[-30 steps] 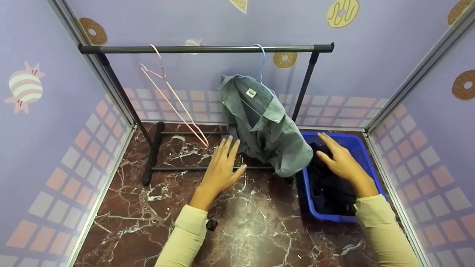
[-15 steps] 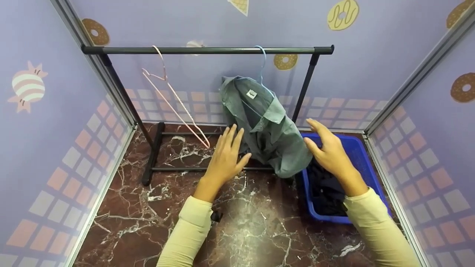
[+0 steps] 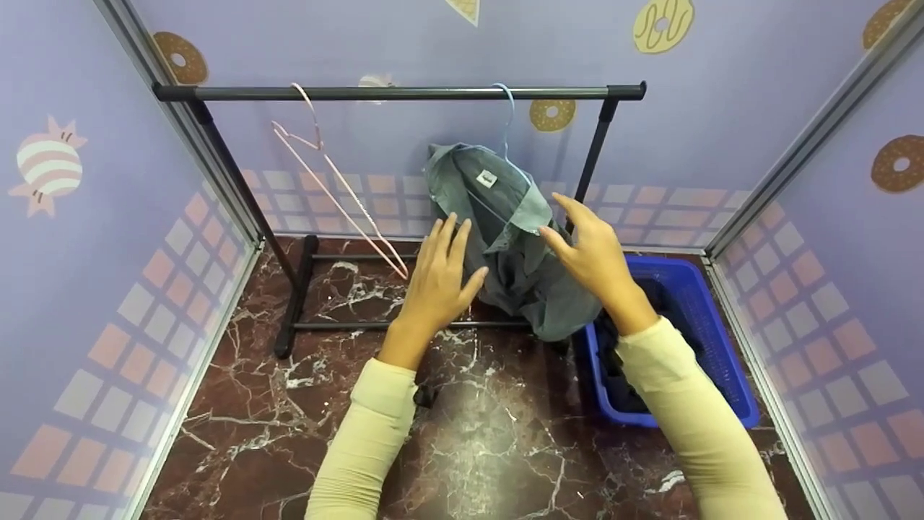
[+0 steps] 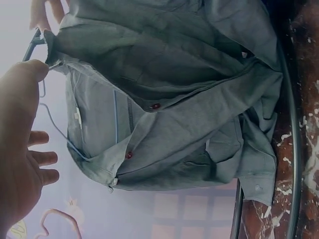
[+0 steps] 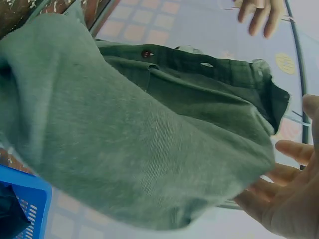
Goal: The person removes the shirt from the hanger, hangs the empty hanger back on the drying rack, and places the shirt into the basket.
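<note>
A grey-green button shirt (image 3: 516, 285) hangs slanted on a light blue hanger (image 3: 508, 119), its collar and front gaping. My left hand (image 3: 437, 278) is beside the shirt's left front with fingers extended and thumb apart. On the other side, my right hand (image 3: 593, 256) is raised near the collar and shoulder, fingers spread, overlapping the shirt in the head view. In the left wrist view, dark red buttons show on the shirt (image 4: 184, 134), and the left hand (image 4: 20, 134) is close by the neckline. The right wrist view has the right hand (image 5: 294, 184) at the shoulder cloth (image 5: 149, 134).
A black garment rack (image 3: 404, 94) stands against the patterned wall. Left of the shirt, a pink hanger (image 3: 339, 180) hangs bare from its bar. Dark clothing lies in a blue plastic basket (image 3: 722, 361) on the right, on the marbled floor (image 3: 491, 433).
My right hand has moved left and up from over the basket to the shirt's collar side. My left hand has risen slightly toward the shirt. The shirt hangs nearly as before.
</note>
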The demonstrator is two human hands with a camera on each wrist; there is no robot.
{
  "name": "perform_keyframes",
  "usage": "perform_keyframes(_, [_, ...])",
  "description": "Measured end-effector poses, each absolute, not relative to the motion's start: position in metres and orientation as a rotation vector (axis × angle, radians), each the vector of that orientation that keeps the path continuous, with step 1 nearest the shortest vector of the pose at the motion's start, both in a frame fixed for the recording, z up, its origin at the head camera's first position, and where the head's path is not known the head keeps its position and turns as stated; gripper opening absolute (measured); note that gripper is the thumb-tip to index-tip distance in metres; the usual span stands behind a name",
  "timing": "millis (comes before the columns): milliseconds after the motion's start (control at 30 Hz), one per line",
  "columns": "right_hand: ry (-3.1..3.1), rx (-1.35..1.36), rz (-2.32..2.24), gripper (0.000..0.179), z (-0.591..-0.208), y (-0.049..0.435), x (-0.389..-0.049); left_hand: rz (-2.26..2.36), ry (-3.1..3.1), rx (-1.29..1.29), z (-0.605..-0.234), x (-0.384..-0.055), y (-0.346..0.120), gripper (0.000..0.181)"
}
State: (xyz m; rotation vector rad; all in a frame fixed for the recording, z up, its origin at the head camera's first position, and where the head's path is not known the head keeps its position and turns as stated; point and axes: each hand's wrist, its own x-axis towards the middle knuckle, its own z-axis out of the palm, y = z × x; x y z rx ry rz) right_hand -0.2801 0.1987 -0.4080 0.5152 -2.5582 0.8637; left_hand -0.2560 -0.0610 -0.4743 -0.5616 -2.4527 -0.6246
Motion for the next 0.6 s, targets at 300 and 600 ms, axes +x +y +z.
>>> perform_keyframes(300, [-2.686,0.435,0.769,0.057,-0.409,0.187,-0.299,-0.678,-2.423,-0.483,-0.469,-0.261,-0.063,0.078])
perform_keyframes(600, [-2.709,0.48,0.997,0.038,-0.415,0.189,-0.307,-0.738,-2.428,-0.448,-0.468,-0.261,-0.071,0.079])
